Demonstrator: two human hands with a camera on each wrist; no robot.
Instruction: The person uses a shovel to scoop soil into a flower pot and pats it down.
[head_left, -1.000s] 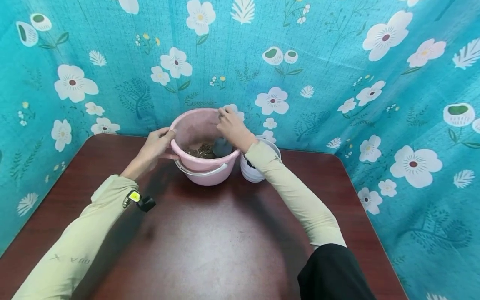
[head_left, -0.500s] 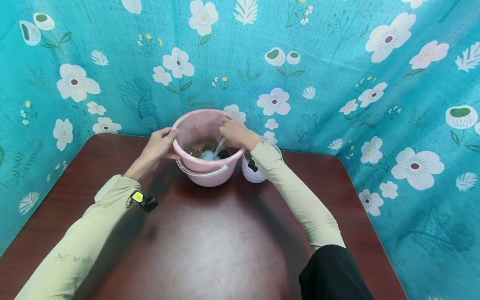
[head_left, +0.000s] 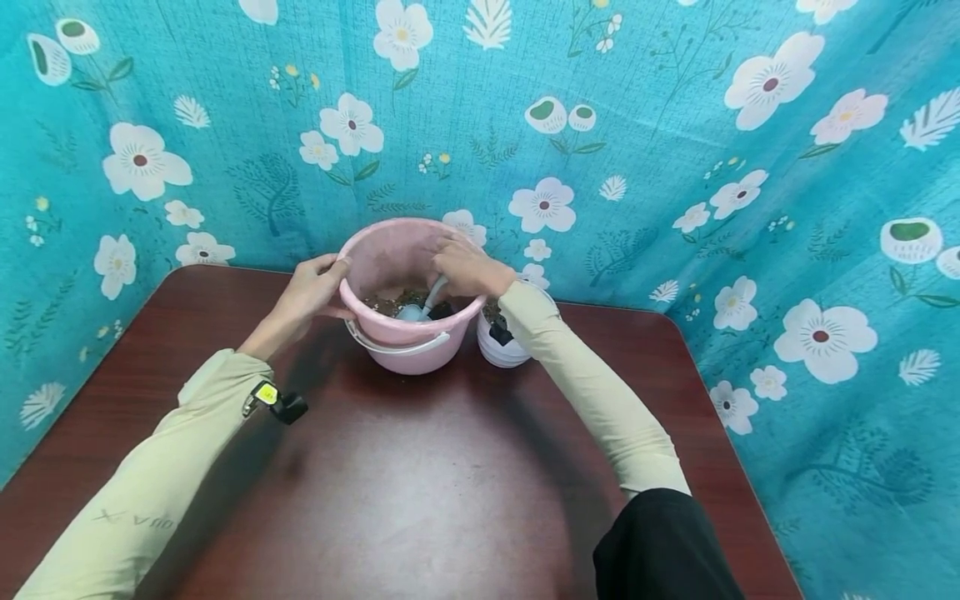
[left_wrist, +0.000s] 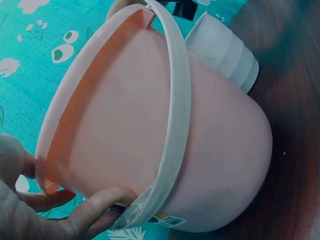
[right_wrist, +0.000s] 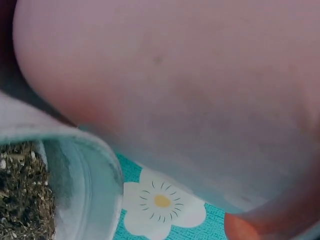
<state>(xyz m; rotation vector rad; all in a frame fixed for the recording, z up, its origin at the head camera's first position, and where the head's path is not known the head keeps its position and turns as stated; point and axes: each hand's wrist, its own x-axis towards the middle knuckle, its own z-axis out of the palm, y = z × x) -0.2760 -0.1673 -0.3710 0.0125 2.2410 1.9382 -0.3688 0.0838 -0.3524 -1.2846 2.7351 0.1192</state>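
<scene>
A pink bucket (head_left: 411,360) stands at the back of the table, its white carrying handle (left_wrist: 180,100) hanging down its near side. My left hand (head_left: 306,292) grips the bucket's left rim, thumb on the edge and fingers outside. Reaching over the right rim, my right hand (head_left: 467,265) holds a small grey-blue scoop (head_left: 435,292) by its handle. The scoop's blade lies in dark soil (head_left: 384,305) at the bucket's bottom. Beside the bucket on the right is a white ridged pot (head_left: 501,353), partly behind my sleeve, with soil mix (right_wrist: 22,192) inside.
The dark red-brown table (head_left: 405,483) reaches back to a blue floral curtain (head_left: 645,150), close behind the bucket. A black piece (head_left: 499,335) shows at the right wrist, in front of the pot.
My right hand has gone lower into the bucket. The scoop has turned and shifted left, its blade now lower in the soil. My left hand stays on the rim.
</scene>
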